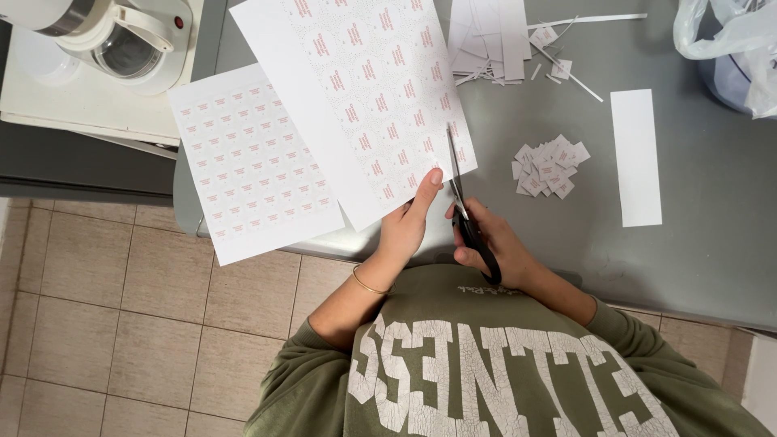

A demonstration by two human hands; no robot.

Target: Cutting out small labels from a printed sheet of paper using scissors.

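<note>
Left hand (409, 222) pinching the near edge of a white sheet (356, 89) printed with rows of small red labels, lifted over the grey table (712, 243); right hand (494, 243) closed through black-handled scissors (463, 194), blades slightly parted at the sheet's right edge

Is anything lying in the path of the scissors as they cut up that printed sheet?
Nothing visible does. The scissors in the right hand are already at the edge of the printed sheet, which the left hand holds up. The pile of cut labels and blank strip lie off to the side.
</note>
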